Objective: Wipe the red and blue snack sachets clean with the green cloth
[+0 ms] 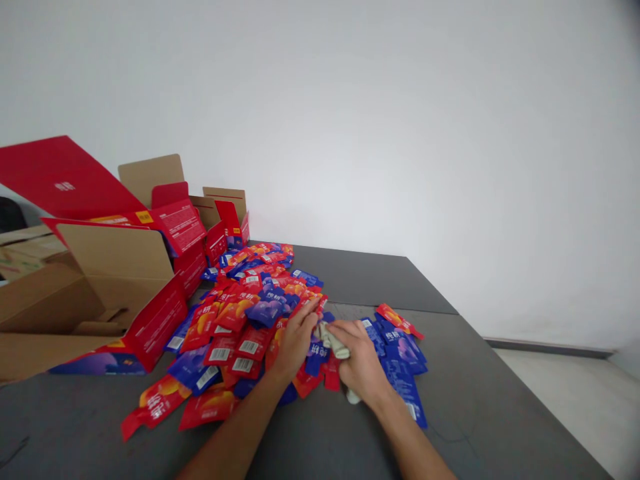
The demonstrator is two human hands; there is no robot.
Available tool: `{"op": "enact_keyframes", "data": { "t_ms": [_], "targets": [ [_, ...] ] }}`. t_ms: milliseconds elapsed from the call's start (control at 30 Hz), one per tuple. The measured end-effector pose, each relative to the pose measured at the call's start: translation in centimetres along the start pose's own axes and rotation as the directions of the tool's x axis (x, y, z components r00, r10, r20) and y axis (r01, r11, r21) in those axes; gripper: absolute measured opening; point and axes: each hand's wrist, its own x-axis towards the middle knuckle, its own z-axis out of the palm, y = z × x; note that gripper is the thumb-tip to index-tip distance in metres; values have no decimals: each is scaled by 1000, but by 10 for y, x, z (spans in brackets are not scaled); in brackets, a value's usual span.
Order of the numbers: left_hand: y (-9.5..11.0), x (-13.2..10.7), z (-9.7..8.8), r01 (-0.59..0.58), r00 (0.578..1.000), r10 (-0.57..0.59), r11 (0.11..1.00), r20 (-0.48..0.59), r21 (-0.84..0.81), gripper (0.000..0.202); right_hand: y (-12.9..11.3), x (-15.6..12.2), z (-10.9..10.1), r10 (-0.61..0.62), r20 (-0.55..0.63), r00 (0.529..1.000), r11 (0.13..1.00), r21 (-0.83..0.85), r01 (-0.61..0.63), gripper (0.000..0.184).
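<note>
My right hand (359, 357) is closed around a crumpled pale cloth (336, 344), pressed to a blue snack packet (316, 353) at the right side of the pile. One end of the cloth pokes out below the hand. Just to the left, my left hand (296, 339) lies over the packets with its fingers stretched out, touching them. Under and beside it spreads a heap of red and blue packets (235, 310) with fruit pictures. A smaller group of mostly blue packets (400, 353) lies right of my right hand, a red one (399, 321) on top.
Open red cardboard boxes stand in a row at the left, the nearest box (155, 320) with its flaps spread. More boxes (235, 220) stand behind it. The dark table (480, 400) ends at the right above a pale floor, and a white wall (400, 133) rises behind.
</note>
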Motion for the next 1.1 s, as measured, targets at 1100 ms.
{"op": "enact_keyframes", "data": {
  "t_ms": [1100],
  "targets": [
    [-89, 28, 86, -790, 565, -160, 179, 809, 587, 53, 110, -21, -69, 437, -318, 842, 757, -375, -535, 57]
  ]
}}
